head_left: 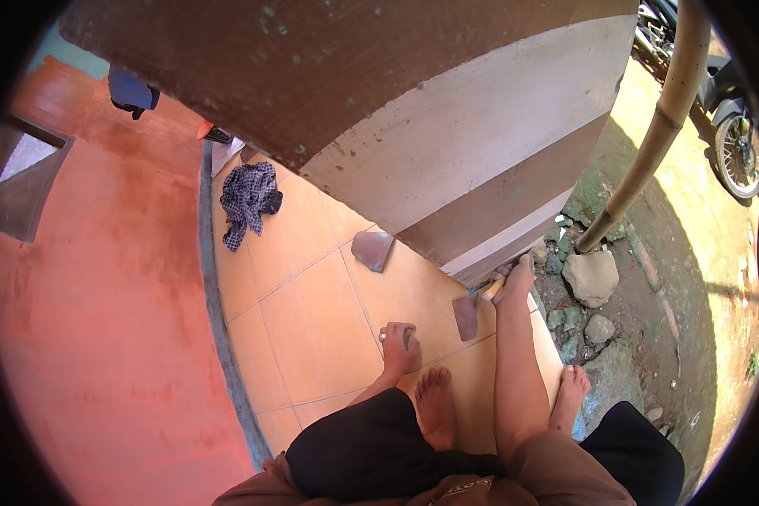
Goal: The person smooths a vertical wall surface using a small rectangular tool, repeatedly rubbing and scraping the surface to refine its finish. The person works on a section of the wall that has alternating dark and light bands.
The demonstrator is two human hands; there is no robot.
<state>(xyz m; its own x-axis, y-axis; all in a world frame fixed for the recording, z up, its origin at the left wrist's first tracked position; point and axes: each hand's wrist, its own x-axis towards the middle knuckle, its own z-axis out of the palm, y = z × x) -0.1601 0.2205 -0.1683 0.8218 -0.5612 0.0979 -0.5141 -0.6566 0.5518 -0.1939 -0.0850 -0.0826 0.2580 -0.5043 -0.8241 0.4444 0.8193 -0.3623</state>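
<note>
My right hand (519, 280) reaches down to the foot of the brown-and-white striped pillar (472, 160). Its fingers close around a tool with a pale, wood-coloured handle (492, 291); the working end is hard to make out. Just left of that hand, a flat brown piece (465, 318) lies on the tiles. My left hand (398, 344), wearing a ring, rests low over the floor by my foot with curled fingers. Something dull and greyish shows at its fingers, too small to name. Farther off lies another flat reddish-brown piece (372, 250).
A checked cloth (248, 198) lies crumpled on the tiled floor (312, 312) near the orange wall (118, 295). Beyond the tile edge on the right are rocks (590, 278), a leaning bamboo pole (649, 139) and a parked motorbike (738, 143). My bare feet (436, 405) stand close by.
</note>
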